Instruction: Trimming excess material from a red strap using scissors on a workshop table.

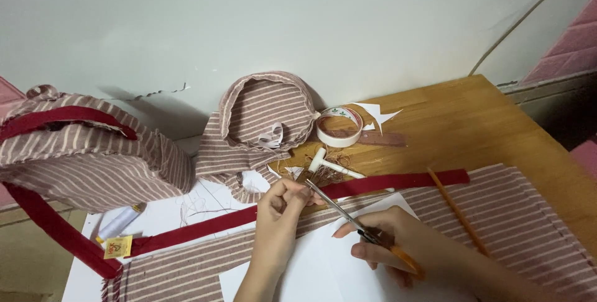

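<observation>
Orange-handled steel scissors [360,230]: one counted
Long red fabric strip [385,183]: one counted
White tape roll [339,126]: one counted
Orange pencil [457,210]: one counted

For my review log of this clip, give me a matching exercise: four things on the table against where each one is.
Things:
1. orange-handled metal scissors
2. white roll of tape
3. thin orange pencil
4. white spool of thread

Places:
A. lying on the striped fabric at the right
B. in the right hand
C. near the wall, behind the long red fabric strip
D. at the left, under the striped bag

Pairs: 1-B, 2-C, 3-A, 4-D
</observation>
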